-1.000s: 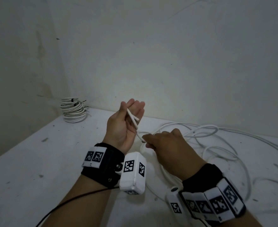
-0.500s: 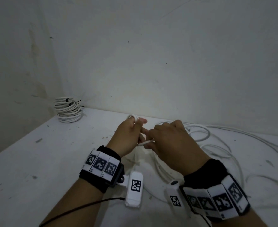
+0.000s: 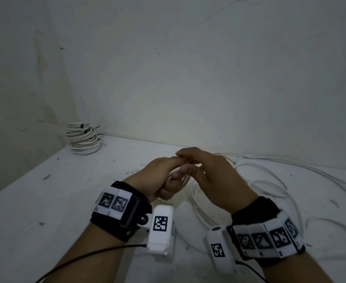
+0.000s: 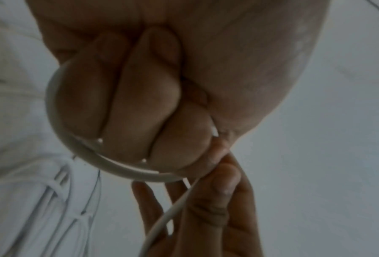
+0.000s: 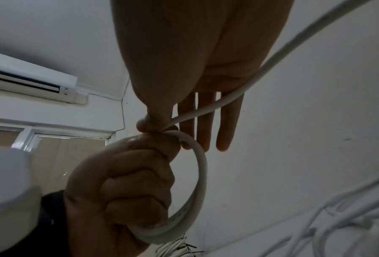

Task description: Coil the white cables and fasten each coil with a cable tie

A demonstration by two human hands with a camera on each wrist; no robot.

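Note:
My left hand (image 3: 173,179) is curled into a fist over the table (image 3: 45,201). One loop of the white cable (image 4: 122,167) runs round the outside of its fingers (image 4: 140,97). In the right wrist view the same loop (image 5: 202,165) circles the left fist (image 5: 126,182). My right hand (image 3: 190,161) lies against the fist, and its thumb and forefinger (image 5: 155,126) pinch the cable where the loop closes. Its other fingers (image 5: 225,125) stay straight. The rest of the cable (image 3: 270,180) trails loose on the table to the right.
A stack of tied white coils (image 3: 84,139) sits in the back left corner against the wall. Loose cable loops (image 5: 316,231) spread over the right side of the table. An air conditioner (image 5: 30,81) hangs high on the wall.
The left hand dropped from a raised, open pose holding the cable end and curled into a fist. The right hand carried the cable round it, forming a loop.

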